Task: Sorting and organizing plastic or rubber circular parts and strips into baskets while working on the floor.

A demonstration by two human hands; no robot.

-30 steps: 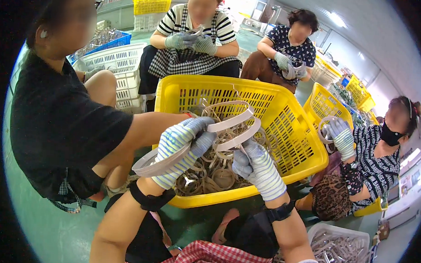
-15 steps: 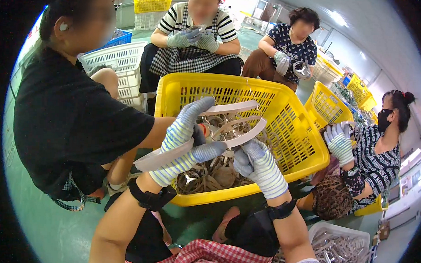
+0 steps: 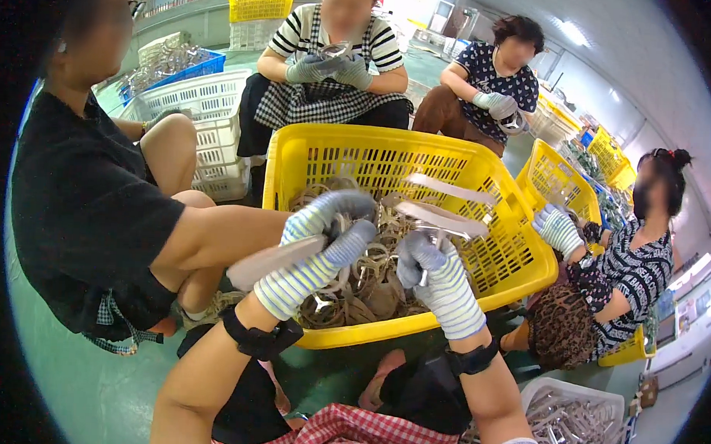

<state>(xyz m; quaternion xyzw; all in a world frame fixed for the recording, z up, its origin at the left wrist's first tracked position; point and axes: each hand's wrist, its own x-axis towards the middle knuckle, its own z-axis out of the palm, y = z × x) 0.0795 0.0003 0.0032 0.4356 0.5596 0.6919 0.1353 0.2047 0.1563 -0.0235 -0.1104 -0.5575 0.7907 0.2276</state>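
Both my hands wear striped gloves with grey fingertips, above a yellow basket (image 3: 414, 330). My left hand (image 3: 311, 256) is closed round a part with a broad, pale curved band (image 3: 276, 263); its inner side is hidden by the fingers. To the right, my right hand (image 3: 443, 288) pinches another part by its shiny metal piece. Two pale curved bands (image 3: 442, 217) stick out above that hand, blurred by motion. Heaped in the basket are many pale ring-shaped parts with metal pieces (image 3: 380, 289).
A co-worker's bare forearm (image 3: 238, 233) reaches into the basket from the left. Three more people sit opposite and to the right, handling similar parts. White crates (image 3: 213, 139) stand at the left. A white basket of metal parts (image 3: 572, 421) sits by my right knee.
My right hand's part has swung right, away from my left hand, and the hands are now apart. My left fingers have curled in. The co-worker at left has leaned back.
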